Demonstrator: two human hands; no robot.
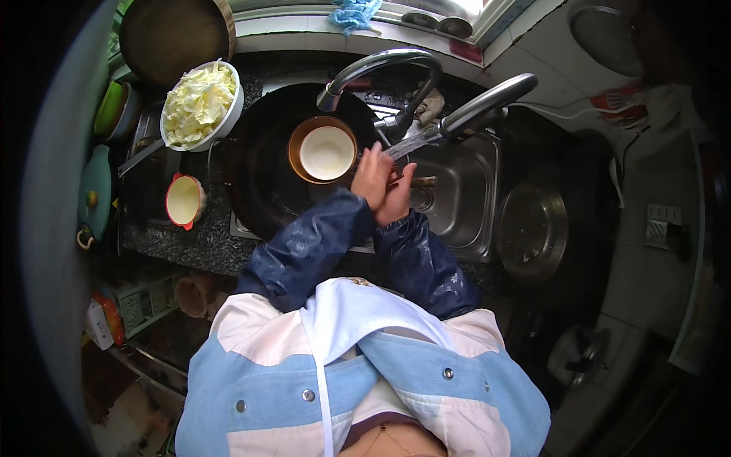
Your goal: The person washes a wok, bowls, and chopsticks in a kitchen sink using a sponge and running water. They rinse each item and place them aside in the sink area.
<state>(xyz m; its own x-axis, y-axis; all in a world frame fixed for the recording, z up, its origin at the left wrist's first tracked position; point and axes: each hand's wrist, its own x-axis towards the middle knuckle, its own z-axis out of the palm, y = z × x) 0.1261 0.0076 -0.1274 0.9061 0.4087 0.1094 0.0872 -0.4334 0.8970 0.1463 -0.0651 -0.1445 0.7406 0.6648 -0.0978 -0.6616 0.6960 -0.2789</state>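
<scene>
Water runs from the right-hand chrome faucet (485, 105) onto my two hands, which are close together over the sink (457, 211). My left hand (372, 176) lies against chopsticks or thin sticks, partly hidden between the palms. My right hand (398, 197) is beside and under it, its thumb and fingers around the same sticks; which hand grips them cannot be told. A brown-handled item (424, 181) shows just right of my fingers. Left of my hands, a white bowl (327, 152) sits inside a brown bowl (294, 143), within a large black wok (257, 188).
A white colander (235, 117) of chopped cabbage (200, 105) stands at the back left, with a small red-rimmed bowl (184, 200) nearer me. A second chrome faucet (388, 57) arches over the wok. A metal basin (534, 231) lies right of the sink.
</scene>
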